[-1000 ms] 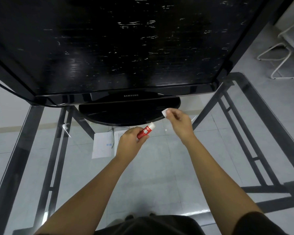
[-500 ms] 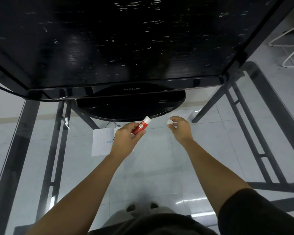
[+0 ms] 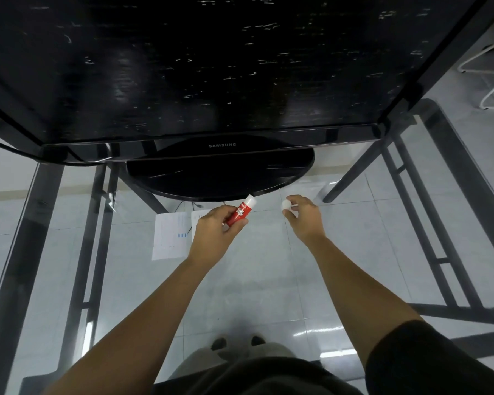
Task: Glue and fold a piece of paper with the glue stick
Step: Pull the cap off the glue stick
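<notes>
Left hand [image 3: 216,232]: fingers wrapped round red glue stick [image 3: 241,213], centre frame, tip uncovered. Right hand [image 3: 304,218]: fingers pinching white cap [image 3: 285,205]. Paper [image 3: 169,238] centre-left, seemingly beneath glass bench [image 3: 268,280]. Advice: set cap aside, keep stick upright, steady paper before gluing.

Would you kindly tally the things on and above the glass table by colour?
Red: 1, red glue stick in left hand
White: 2, round white cap in right hand; white paper sheet
Black: 1, black Samsung monitor
Total: 4
</notes>
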`<state>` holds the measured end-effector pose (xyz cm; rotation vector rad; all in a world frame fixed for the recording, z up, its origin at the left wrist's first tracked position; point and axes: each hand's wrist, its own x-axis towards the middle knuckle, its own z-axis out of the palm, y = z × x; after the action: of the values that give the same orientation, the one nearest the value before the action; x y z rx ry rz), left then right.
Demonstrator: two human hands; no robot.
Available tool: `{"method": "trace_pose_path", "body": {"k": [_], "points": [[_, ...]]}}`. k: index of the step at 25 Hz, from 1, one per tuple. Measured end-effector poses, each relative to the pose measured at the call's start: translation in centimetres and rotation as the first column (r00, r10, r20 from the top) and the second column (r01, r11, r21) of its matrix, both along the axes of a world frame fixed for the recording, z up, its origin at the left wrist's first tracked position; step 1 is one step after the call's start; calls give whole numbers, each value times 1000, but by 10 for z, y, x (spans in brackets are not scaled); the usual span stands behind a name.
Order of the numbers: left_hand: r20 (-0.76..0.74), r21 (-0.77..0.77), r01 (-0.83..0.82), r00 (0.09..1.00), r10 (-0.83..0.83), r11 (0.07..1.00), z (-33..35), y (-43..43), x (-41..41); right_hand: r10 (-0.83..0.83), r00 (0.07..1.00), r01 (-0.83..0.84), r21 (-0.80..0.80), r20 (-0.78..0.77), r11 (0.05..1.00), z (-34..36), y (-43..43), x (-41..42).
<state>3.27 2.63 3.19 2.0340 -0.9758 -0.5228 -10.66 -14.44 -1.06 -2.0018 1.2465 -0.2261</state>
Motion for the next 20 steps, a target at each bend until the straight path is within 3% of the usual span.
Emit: {"method": "trace_pose_path", "body": {"k": [8,13,20], "points": [[14,-22,-3,1000,3,1000,16,0,4,3,1000,-4,-20,-21,1000,16,-2,-4],[-6,-71,-48,999,47,996,35,-2,-4,3,971,13,-64,239,998,58,19,8],[19,-195,-42,999,47,980,64,1,-14,15,862,-134,199,506,971,116,63,17]]}}
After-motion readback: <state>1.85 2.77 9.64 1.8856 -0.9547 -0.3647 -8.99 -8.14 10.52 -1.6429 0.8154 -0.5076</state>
